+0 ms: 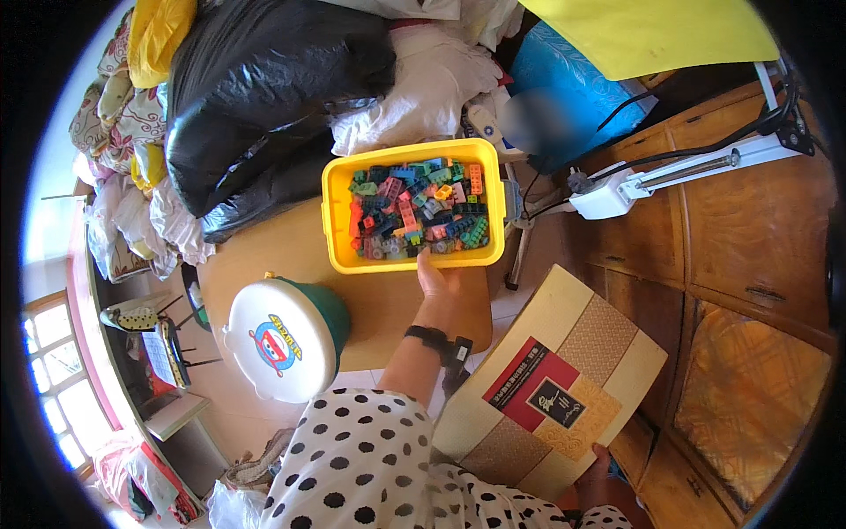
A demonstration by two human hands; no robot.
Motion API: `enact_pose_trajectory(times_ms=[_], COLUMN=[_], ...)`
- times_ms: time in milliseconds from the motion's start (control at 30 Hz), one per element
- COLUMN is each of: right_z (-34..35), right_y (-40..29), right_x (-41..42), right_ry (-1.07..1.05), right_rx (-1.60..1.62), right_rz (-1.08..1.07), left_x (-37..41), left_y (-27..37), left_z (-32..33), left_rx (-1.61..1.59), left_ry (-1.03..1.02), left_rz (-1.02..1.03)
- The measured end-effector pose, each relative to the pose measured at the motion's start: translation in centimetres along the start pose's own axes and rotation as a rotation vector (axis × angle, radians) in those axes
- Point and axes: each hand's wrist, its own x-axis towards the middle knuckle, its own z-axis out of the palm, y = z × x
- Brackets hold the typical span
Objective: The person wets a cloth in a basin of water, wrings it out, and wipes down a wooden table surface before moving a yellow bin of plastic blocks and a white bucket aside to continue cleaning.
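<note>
My left hand [437, 281] grips the near wall of a yellow plastic tub [410, 266], its thumb over the rim. Many toy building bricks [406, 215] in mixed colours lie loose in the tub. My right hand [597, 466] holds a flat cardboard box [529, 344] by its lower right edge, tilted over my lap; the box is beige and brown with a dark red panel and bears writing. To the left of my left forearm, a green bucket [338, 317] with a white lid [264, 311] stands on the wooden table [390, 324].
A black plastic bag [284, 86] and white bags [423, 86] are piled behind the tub. At the right, a white metal arm [714, 165] with black cables reaches in front of wooden cabinets [747, 225]. A yellow sheet [661, 33] hangs at the top right.
</note>
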Motion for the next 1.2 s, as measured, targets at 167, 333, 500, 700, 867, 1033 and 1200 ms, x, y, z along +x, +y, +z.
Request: enact_pose_trajectory(times_ms=[167,333,500,700,867,1033,1200], right_z=[-2.3,1.3,3.9,5.6,3.9,4.7,-1.5], right_y=[0.3,0.4,1.8,3.8,4.3,3.6,4.0], right_x=[1.0,0.4,-1.2,-1.7,-1.2,-2.4,-0.2], right_ry=[0.019,0.034,0.019,-0.021,-0.018,0.001,0.078], right_rx=[-0.065,-0.05,-0.011,-0.18,-0.143,-0.047,-0.075], right_rz=[0.032,0.077,0.107,0.016,0.011,0.095,-0.017], left_x=[-0.5,-8.2,-4.7,2.8,4.8,2.2,0.7], left_y=[5.4,13.6,20.9,19.3,17.3,16.0,16.5], left_z=[-3.1,-3.5,-2.2,-5.6,-7.8,-8.9,-8.8], left_rx=[0.293,0.805,0.797,0.201,0.007,-0.113,0.011], left_ry=[0.004,0.044,0.286,0.1,0.154,0.153,0.22], left_rz=[-0.354,-0.162,-0.002,-0.086,0.01,0.031,0.078])
